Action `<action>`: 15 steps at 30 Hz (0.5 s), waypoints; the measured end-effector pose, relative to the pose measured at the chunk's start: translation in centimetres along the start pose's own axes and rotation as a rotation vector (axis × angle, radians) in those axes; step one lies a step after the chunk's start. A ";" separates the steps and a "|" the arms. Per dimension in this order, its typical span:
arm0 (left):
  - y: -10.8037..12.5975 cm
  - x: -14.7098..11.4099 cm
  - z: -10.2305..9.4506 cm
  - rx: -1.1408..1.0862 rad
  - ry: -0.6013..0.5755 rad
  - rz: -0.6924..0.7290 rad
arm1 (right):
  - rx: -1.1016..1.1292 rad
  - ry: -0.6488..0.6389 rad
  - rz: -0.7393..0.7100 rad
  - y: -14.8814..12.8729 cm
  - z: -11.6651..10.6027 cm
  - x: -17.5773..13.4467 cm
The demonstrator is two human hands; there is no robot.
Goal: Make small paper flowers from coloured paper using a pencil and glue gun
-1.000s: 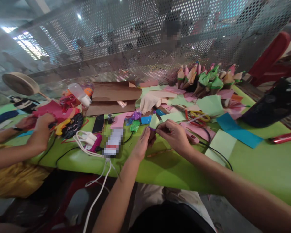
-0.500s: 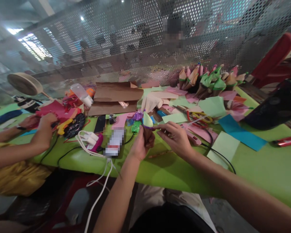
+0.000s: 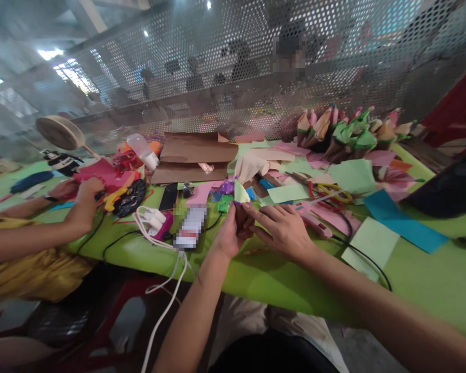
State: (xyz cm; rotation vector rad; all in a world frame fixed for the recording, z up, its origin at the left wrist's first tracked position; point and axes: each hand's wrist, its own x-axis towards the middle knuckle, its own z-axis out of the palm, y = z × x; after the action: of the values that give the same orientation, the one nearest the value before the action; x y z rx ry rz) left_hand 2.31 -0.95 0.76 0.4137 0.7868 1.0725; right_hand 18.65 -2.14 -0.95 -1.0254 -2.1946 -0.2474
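Note:
My left hand is wrapped around a small paper ice cream cone held upright above the table. It has a brown lower part, a pale green pointed top and a purple band at the join. The fingers cover most of the brown part. My right hand comes in from the right with its fingers stretched out. Its index fingertip touches the cone near the purple band, and the thumb sits apart below. Just right of that hand lies a pink glue gun with a black cord.
Several finished paper cones stand at the back right. Paper sheets, scissors, brown card, a phone and white chargers lie on the green table. At left, another person's hands handle red paper.
My right hand has moved in against the cone, its fingertip now at the purple band. My left hand keeps its hold. The whole view has shifted slightly, putting things farther right.

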 end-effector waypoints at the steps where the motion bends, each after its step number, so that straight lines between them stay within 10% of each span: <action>1: 0.0 0.0 0.0 0.000 0.013 0.001 | -0.009 -0.003 -0.003 -0.1 0.0 0.0; 15: 0.0 0.2 -0.6 0.029 0.062 0.036 | -0.009 0.001 -0.055 -0.8 -0.6 0.1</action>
State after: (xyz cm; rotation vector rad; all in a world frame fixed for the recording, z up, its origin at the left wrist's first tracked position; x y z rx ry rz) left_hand 1.93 -0.81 0.31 0.4226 0.8535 1.1124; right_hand 18.30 -2.86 -0.30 -0.9706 -2.2249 -0.2832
